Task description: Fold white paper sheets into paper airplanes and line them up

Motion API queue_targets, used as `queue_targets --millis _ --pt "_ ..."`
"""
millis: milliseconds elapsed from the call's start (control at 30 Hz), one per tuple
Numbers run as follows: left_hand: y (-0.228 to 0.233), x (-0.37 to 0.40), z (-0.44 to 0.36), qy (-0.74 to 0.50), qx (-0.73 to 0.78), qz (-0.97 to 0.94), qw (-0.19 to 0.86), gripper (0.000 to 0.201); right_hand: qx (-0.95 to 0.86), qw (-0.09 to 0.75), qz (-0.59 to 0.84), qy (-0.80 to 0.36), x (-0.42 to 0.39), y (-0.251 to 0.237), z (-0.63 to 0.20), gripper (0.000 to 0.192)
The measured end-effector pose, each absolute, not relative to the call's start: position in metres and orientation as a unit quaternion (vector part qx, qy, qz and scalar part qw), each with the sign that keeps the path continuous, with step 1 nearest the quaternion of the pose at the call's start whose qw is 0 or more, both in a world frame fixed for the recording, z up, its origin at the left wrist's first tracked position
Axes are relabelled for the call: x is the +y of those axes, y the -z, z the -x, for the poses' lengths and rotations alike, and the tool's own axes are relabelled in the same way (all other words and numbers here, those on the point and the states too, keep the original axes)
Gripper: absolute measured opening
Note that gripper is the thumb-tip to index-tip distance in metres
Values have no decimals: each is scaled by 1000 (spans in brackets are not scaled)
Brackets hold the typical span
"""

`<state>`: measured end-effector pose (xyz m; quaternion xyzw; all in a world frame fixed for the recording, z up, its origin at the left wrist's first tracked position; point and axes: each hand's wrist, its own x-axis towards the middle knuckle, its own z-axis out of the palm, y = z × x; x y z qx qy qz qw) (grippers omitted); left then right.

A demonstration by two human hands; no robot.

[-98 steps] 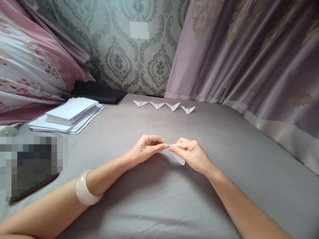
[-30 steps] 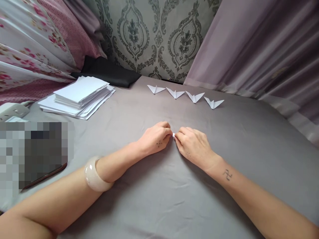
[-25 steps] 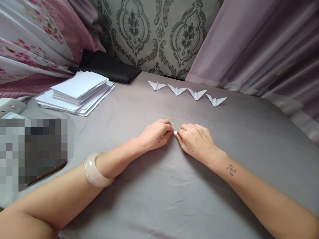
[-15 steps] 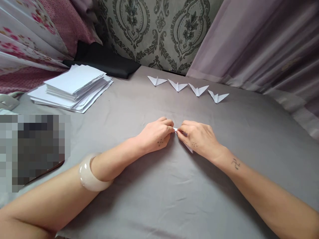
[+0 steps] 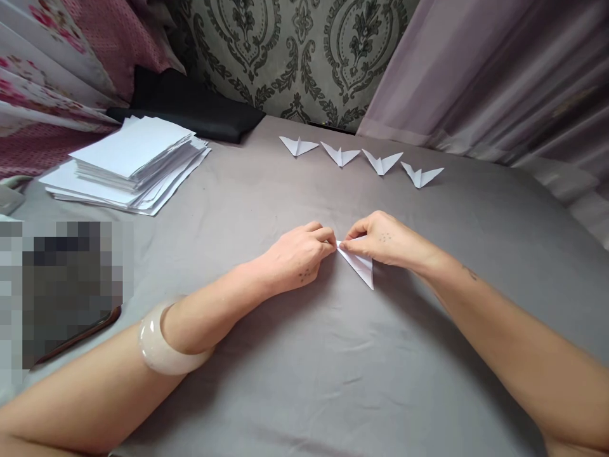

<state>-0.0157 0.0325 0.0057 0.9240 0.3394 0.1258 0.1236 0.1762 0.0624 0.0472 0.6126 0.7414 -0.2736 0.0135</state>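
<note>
A small folded white paper (image 5: 360, 264) with a pointed triangular flap is held low over the grey cloth, between my two hands. My left hand (image 5: 304, 257) is closed, its thumb and fingertips pinching the paper's left tip. At the same tip, the thumb and fingers of my right hand (image 5: 380, 238) pinch the paper's upper side. Part of the paper lies hidden behind my right fingers. Beyond my hands, several folded paper planes (image 5: 339, 155) stand in a row with their wings spread.
A stack of white paper sheets (image 5: 128, 152) lies at the back left, in front of a black cloth (image 5: 190, 105). At the left edge is a pixelated dark object (image 5: 71, 292). Curtains (image 5: 476, 76) hang on both sides of the patterned wall (image 5: 304, 57).
My right hand has turned and lifted slightly, so more of the paper's triangular flap shows. My left hand stays at the tip. The view has shifted a little.
</note>
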Motion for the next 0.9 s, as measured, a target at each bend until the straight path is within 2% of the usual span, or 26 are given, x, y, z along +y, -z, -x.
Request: queue_targets --millis 367,567,667,767,800,900 --pt "-8 30 15 -113 317 -939 68 40 745 70 -580 323 83 -51 -178 21" --pt "-11 27 13 -88 310 -946 42 38 757 71 -554 340 92 -53 -183 18" --pt "-11 25 12 -72 310 -948 20 37 759 11 -539 366 84 -51 -195 24" --pt "-9 24 11 -53 313 -948 -2 35 748 -92 -541 373 65 -40 -210 43" --pt "-9 24 11 -51 314 -948 -8 34 741 -109 -548 374 58 -34 -214 43" --pt "-7 22 9 -49 319 -946 -25 31 750 -194 -544 322 39 -16 -222 20"
